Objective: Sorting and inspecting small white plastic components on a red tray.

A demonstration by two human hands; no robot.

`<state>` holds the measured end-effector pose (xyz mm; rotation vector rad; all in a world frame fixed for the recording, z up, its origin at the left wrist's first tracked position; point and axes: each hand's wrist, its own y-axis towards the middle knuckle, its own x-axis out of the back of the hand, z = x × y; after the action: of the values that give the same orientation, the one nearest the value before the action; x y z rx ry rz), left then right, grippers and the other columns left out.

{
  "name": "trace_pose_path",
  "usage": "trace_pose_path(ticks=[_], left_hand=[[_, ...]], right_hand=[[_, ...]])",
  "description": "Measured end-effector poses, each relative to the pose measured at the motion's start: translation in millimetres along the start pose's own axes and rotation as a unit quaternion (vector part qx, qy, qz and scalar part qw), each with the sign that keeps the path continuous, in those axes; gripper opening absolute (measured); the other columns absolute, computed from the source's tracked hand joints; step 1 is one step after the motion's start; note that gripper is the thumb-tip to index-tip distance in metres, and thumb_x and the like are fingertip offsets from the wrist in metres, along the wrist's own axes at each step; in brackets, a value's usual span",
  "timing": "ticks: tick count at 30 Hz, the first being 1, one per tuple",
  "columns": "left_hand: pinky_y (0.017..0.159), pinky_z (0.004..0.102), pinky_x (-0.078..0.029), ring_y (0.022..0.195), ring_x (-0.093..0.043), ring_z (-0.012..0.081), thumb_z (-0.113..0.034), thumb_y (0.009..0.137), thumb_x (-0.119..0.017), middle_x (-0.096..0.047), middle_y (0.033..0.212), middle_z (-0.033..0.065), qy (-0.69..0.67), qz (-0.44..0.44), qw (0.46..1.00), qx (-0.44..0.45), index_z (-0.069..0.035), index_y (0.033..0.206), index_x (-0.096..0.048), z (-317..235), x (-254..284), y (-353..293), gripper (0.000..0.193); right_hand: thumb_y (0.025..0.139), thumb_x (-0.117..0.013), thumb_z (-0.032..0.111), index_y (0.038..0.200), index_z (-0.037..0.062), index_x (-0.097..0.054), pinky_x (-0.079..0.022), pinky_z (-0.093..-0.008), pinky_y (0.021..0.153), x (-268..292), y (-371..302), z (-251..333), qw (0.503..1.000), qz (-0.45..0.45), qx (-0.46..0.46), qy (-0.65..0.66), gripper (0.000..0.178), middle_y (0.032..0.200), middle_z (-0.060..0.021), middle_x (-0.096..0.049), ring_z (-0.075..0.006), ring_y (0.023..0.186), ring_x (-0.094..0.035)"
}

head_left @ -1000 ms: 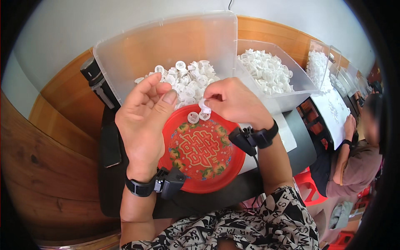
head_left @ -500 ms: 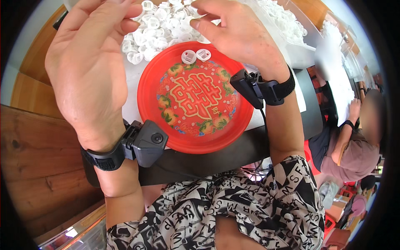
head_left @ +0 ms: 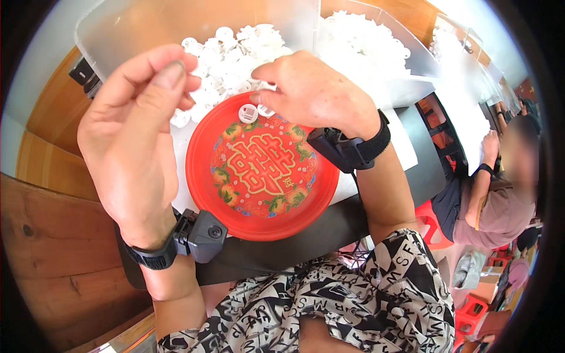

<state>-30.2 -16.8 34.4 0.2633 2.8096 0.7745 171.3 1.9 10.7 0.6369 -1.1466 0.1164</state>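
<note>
Right hand (head_left: 321, 94) now nearer the discs (head_left: 248, 113), loosely spread, left hand (head_left: 129, 138) half-curled, grip unclear

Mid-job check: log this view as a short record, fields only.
Surface: round red plastic tray with printed pattern
On it: two white round plastic pieces near the far rim, one partly hidden
Beyond: heap of white plastic pieces
Left hand: left of the tray, contents unclear
Right hand: over the far rim, thumb and index finger apart

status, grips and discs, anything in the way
Left grip beside tray. Right grip over its far edge. Both holds unclear. Two discs on tray, right grip partly hiding one.
</note>
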Motion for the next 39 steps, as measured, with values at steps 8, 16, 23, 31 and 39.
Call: trace_pose_path(ticks=[8, 16, 23, 31, 39], left_hand=[[0.067, 0.0274, -0.042, 0.073, -0.053, 0.0168, -0.008, 0.079, -0.056, -0.058, 0.085, 0.0130, 0.118, 0.189, 0.975, 0.003, 0.006, 0.099, -0.057, -17.1, -26.1, -25.8, 0.025], [0.058, 0.0306, -0.046, 0.066, -0.056, 0.0245, -0.005, 0.067, -0.070, -0.059, 0.079, 0.0148, 0.145, 0.397, 0.905, -0.046, 0.005, 0.088, -0.060, -13.9, -61.1, -40.4, 0.025], [0.072, 0.0357, -0.046, 0.085, -0.055, 0.0314, -0.003, 0.070, -0.065, -0.054, 0.094, 0.0166, 0.135, 0.563, 0.808, -0.103, 0.003, 0.096, -0.055, 20.5, -100.8, -90.9, 0.029], [0.088, 0.0444, -0.039, 0.105, -0.046, 0.0411, -0.007, 0.072, -0.063, -0.045, 0.112, 0.0271, 0.195, 0.556, 0.804, -0.080, 0.005, 0.103, -0.051, 52.9, -120.2, -131.7, 0.035], [0.095, 0.0491, -0.033, 0.119, -0.032, 0.0454, -0.014, 0.065, -0.072, -0.034, 0.126, 0.0299, 0.275, 0.564, 0.777, -0.054, 0.000, 0.119, -0.047, 67.0, -129.5, -135.1, 0.061]], right_hand=[[0.070, -0.059, 0.018, 0.065, 0.0014, -0.056, -0.045, -0.0393, 0.065, -12.4, -15.9, -7.1, 0.995, -0.028, 0.091, 0.031, 0.018, 0.068, -0.0166, -0.056, -0.0339, 0.072, -0.055], [0.071, -0.059, 0.018, 0.064, -0.0020, -0.060, -0.047, -0.0426, 0.064, 12.7, -12.5, 0.4, 1.000, 0.009, -0.004, 0.018, 0.021, 0.065, -0.0215, -0.058, -0.0379, 0.069, -0.059], [0.077, -0.057, 0.016, 0.073, 0.0002, -0.060, -0.042, -0.0331, 0.048, 75.9, -64.5, -51.5, 0.997, -0.063, -0.045, -0.009, 0.016, 0.059, -0.0177, -0.054, -0.0263, 0.049, -0.053], [0.083, -0.056, 0.015, 0.073, -0.0009, -0.060, -0.038, -0.0202, 0.044, 153.0, -196.3, -86.8, 0.894, -0.109, -0.414, 0.135, 0.019, 0.057, 0.0000, -0.053, -0.0055, 0.048, -0.048], [0.075, -0.056, 0.012, 0.076, -0.0035, -0.064, -0.048, -0.0315, 0.052, 188.7, -312.1, -220.2, 0.786, -0.199, -0.580, -0.077, 0.018, 0.060, -0.0138, -0.060, -0.0191, 0.056, -0.061]])
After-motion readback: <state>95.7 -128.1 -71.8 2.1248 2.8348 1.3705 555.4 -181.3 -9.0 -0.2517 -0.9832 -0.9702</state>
